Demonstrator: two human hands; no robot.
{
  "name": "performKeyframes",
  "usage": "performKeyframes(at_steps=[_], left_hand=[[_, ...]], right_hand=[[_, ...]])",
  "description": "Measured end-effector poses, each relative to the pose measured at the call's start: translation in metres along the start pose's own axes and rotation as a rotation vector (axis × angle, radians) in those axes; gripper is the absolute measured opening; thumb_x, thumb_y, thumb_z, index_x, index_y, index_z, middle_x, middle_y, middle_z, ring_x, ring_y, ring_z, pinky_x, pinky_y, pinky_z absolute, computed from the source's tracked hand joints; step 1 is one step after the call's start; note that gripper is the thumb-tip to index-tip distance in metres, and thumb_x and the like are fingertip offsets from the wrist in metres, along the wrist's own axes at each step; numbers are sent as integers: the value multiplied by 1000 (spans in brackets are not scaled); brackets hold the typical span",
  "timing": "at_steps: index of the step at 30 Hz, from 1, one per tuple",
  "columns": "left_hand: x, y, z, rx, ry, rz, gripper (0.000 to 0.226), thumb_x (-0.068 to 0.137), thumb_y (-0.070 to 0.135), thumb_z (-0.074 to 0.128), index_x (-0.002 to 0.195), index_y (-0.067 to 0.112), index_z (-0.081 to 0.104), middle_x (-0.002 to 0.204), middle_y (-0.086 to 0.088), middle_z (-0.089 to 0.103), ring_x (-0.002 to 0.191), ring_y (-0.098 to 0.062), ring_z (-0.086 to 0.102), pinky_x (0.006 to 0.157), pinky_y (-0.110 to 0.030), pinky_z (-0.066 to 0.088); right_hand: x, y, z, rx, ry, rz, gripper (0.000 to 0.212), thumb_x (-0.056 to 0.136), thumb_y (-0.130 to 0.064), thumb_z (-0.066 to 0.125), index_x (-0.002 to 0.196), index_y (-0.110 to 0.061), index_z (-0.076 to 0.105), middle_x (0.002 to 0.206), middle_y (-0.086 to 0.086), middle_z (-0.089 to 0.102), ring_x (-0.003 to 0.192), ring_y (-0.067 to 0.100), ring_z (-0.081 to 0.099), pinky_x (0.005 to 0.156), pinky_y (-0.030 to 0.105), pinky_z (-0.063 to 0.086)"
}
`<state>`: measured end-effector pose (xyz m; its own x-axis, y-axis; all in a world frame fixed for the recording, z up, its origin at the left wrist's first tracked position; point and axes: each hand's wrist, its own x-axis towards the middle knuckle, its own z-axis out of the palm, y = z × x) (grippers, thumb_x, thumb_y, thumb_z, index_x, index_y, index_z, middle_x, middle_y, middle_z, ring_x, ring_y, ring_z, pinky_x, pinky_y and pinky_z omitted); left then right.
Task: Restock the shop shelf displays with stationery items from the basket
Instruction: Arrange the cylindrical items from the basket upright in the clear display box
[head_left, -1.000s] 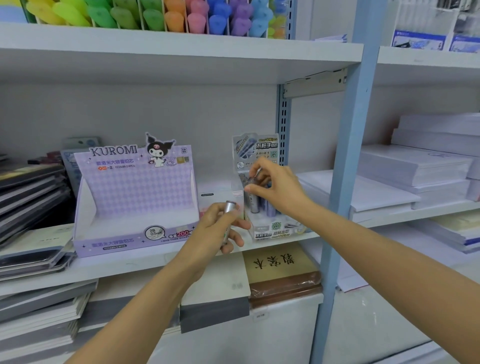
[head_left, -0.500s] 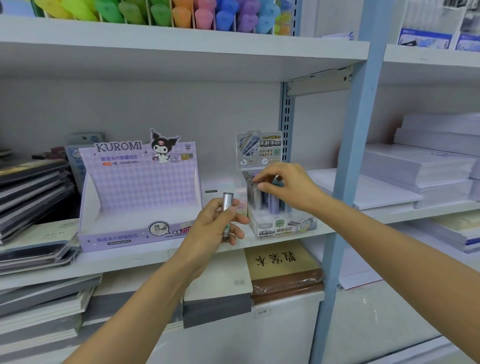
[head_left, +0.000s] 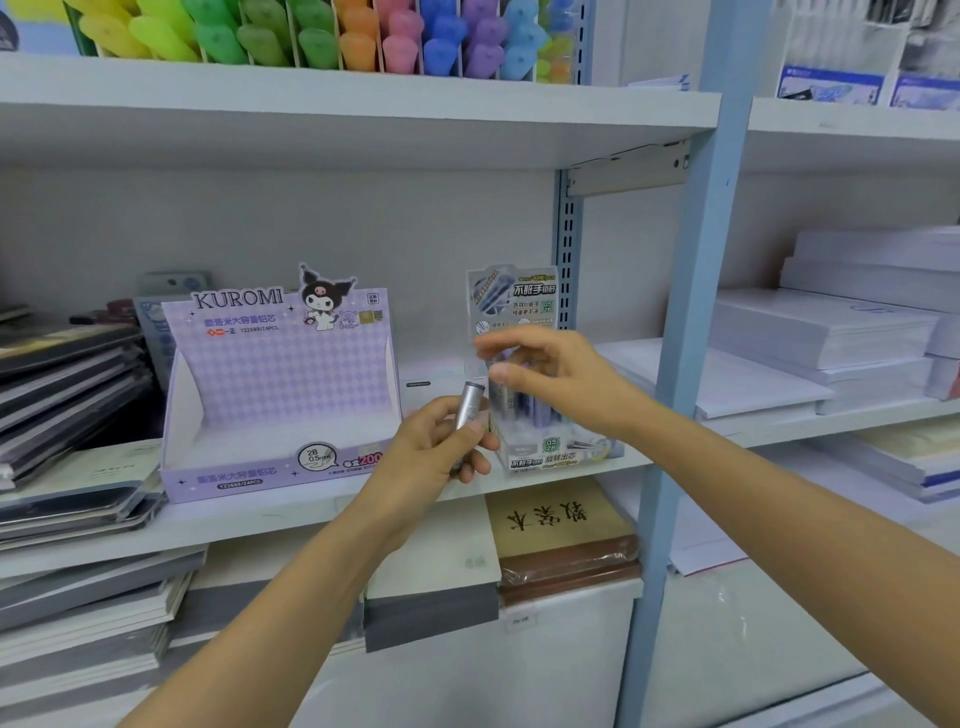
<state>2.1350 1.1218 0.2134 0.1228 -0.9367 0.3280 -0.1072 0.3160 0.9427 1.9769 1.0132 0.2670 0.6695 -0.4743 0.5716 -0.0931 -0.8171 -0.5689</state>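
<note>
Evidently midway: at frame centre the clear plastic box (head_left: 545, 452) on the shelf (head_left: 234, 519) holds a few upright tubes (head_left: 527, 408), the left hand (head_left: 436, 452) has its fingers (head_left: 480, 431) clenched on one more smooth silver tube (head_left: 470, 410) just left of it, the right hand (head_left: 556, 382) hovers blurred above, its grip unreadable, and the lilac card tray (head_left: 275, 415) at left looks unfilled.

A shelf (head_left: 244, 519) holds a purple display box (head_left: 280, 400), clear case (head_left: 550, 449), notebooks (head_left: 67, 395).
</note>
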Motion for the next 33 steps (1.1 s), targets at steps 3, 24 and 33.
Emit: performKeyframes(at_steps=[3, 24, 33], left_hand=[[-1, 4, 7, -8, -37, 9, 23, 97, 7, 53, 120, 10, 56, 89, -9, 70, 68, -13, 62, 62, -23, 49], [-7, 22, 14, -209, 339, 234, 32, 68, 23, 79, 96, 10, 70, 92, -11, 75, 87, -27, 72, 74, -27, 57], [-3, 6, 23, 261, 362, 284, 22, 79, 23, 79, 95, 24, 64, 84, 7, 70, 77, -8, 67, 72, -21, 53]], right_hand=[[-5, -5, 3, 64, -86, -3, 28, 88, -14, 68, 116, -17, 68, 101, -5, 70, 93, 10, 66, 87, 30, 56], [-29, -16, 7, 295, 93, 136, 26, 93, -22, 61, 118, -15, 62, 111, 2, 69, 102, 14, 66, 87, 31, 54], [-16, -21, 9, 174, 192, 23, 17, 85, -12, 72, 101, -16, 69, 92, 0, 71, 83, 8, 66, 80, 21, 54]])
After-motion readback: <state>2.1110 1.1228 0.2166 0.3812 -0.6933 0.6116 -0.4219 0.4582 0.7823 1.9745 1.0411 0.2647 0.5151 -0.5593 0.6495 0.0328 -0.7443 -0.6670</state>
